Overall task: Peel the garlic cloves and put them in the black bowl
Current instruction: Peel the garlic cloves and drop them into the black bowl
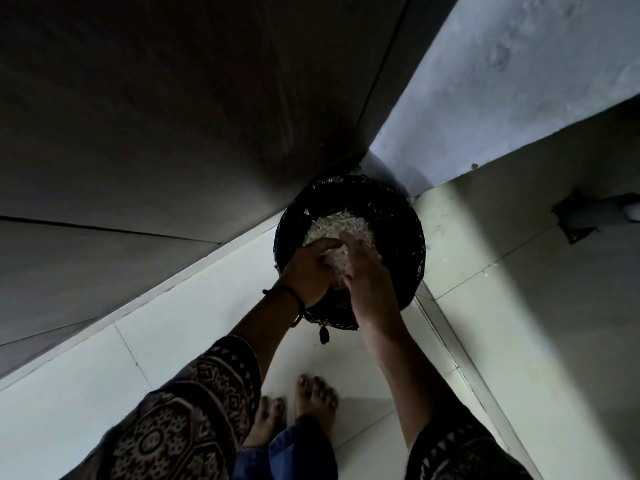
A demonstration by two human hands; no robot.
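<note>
I am looking down at a round black bin (408, 237) lined with a black plastic bag, standing in a floor corner. Pale garlic skins (329, 225) are heaped inside it. My left hand (308, 268) and my right hand (369, 277) are held together above the bin's near side, cupped around a wad of papery garlic skins (334, 263) that shows between the palms. A dark cord bracelet circles my left wrist. No peeled cloves and no bowl are in view.
A dark cabinet or door panel (173, 116) rises to the left of the bin and a grey wall (485, 81) to the right. Pale floor tiles (173, 341) spread in front. My bare feet (301, 407) stand just short of the bin.
</note>
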